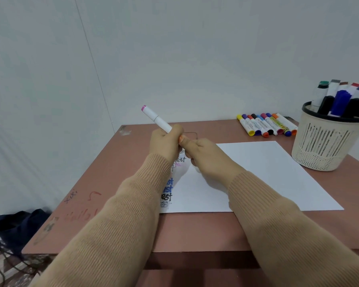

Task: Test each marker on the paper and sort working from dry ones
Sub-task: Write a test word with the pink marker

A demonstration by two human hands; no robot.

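My left hand (165,142) grips a white marker with a pink end (157,119), its free end pointing up and to the left. My right hand (205,157) is curled against the left hand at the marker's lower end; that end and whatever the fingers hold are hidden. Both hands hover over the left part of a white sheet of paper (257,172), where several "test" words in black, blue and pink run down its left edge (168,190). A row of several capped markers (266,126) lies at the table's back right.
A cream mesh basket (323,146) holding several markers stands at the right edge of the brown table (195,230). The table's left side bears scribbles. A white wall rises behind. A dark bag (15,222) and cables lie on the floor at left.
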